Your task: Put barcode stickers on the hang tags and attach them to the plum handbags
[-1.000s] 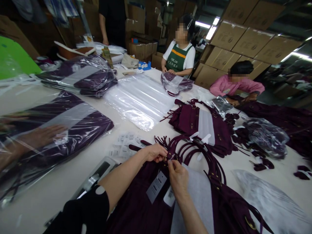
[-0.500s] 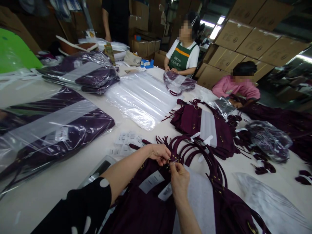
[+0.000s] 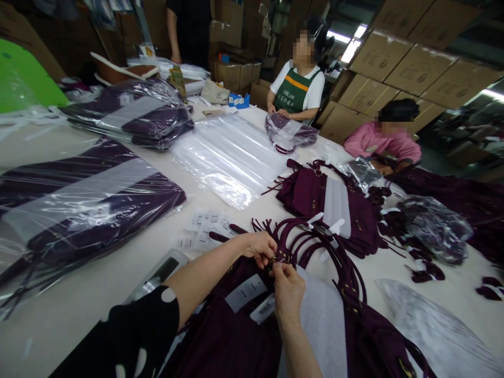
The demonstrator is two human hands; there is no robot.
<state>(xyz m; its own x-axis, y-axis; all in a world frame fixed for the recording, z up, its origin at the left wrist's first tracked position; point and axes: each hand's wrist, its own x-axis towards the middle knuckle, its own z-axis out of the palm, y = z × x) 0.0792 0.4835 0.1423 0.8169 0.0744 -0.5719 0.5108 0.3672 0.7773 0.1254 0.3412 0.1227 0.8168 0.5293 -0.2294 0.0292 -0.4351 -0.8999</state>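
A dark purple handbag point(image 3: 224, 349) lies in front of me, with a pale wrapping strip point(image 3: 321, 315) across it. At the base of its looped handles point(image 3: 356, 268), my left hand point(image 3: 260, 248) is closed in a pinch on a small metal fitting. My right hand point(image 3: 290, 291) pinches the same spot from the near side, its fingertips almost touching the left ones. Just below hang a white paper tag point(image 3: 245, 293) and a narrower tag in clear plastic point(image 3: 263, 308). The fingers hide the exact part they grip.
Loose printed labels point(image 3: 202, 228) lie beyond my left forearm. Clear plastic bags point(image 3: 232, 157) are spread mid-table. Plastic-wrapped purple bags point(image 3: 94, 194) are at left, another folded purple bag point(image 3: 307, 194) ahead. Two co-workers sit across the table; another person stands behind.
My hands stay at the same fitting, with small finger movements. The narrower tag has swung slightly left and up. The wrapped bag at left has shifted a little, and its plastic lies differently.
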